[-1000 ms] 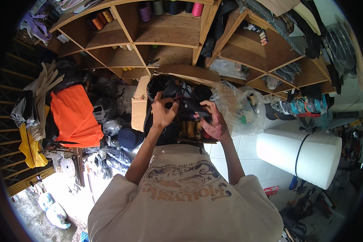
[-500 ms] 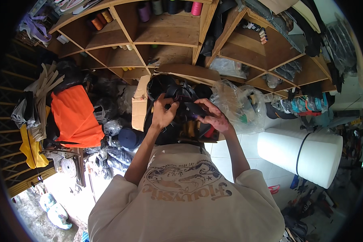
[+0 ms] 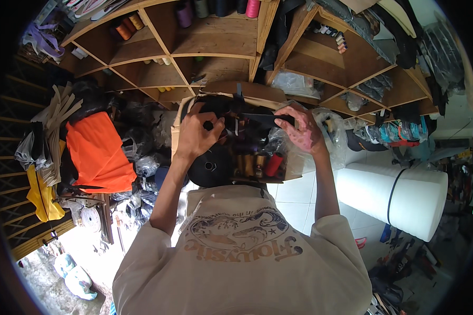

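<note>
Both hands are raised over an open cardboard box [image 3: 291,169]. A dark strap [image 3: 260,116] stretches between them. My right hand [image 3: 304,131] grips its right end with curled fingers. My left hand [image 3: 197,134] is closed at the other side, thumb and fingers pinched round the dark webbing, partly hidden by the fingers. Below the left hand sits a black roll [image 3: 210,170] with a pale ring at its centre. Inside the box are a red thread spool [image 3: 274,164] and several gold-brown spools [image 3: 248,165]. The box's far part is dark and hard to make out.
A wooden shelf [image 3: 213,50] with thread spools stands behind the box. Clear plastic bags [image 3: 331,139] lie at its right, near a large white foam roll [image 3: 391,202]. Orange fabric [image 3: 97,152] and wrapped bundles [image 3: 147,165] are at the left.
My hands have moved apart, drawing the dark strap out between them. The right hand went right and up, the left hand left. The spools and black roll now show more clearly.
</note>
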A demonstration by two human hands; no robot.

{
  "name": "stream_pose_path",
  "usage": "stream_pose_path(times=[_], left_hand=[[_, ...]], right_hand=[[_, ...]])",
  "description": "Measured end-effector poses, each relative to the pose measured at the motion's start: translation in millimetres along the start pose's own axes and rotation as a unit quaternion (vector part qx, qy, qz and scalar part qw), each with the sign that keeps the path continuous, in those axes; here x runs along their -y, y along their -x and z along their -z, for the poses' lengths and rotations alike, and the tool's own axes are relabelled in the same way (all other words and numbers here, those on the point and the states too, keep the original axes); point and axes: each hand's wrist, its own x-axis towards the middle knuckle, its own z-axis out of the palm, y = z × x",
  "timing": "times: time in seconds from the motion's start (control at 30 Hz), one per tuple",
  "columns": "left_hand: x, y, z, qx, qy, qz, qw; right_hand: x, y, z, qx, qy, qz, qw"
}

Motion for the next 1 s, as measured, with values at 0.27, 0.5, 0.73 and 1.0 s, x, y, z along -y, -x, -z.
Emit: stream_pose_path(times=[0.27, 0.5, 0.73, 1.0], left_hand=[[13, -15, -4, -0.161, -0.032, -0.033, 0.986], [19, -15, -8, -0.164, -0.016, 0.01, 0.986], [21, -8, -11, -0.182, -0.012, 0.005, 0.983], [28, -2, -2, -0.098, 0.007, -0.047, 0.994]], right_hand=[[9, -5, 15, -0.038, 0.211, 0.065, 0.974], [-5, -11, 18, -0.04, 0.218, 0.066, 0.973], [-6, -28, 24, -0.144, 0.185, 0.116, 0.965], [14, -29, 28, -0.13, -0.036, 0.11, 0.985]])
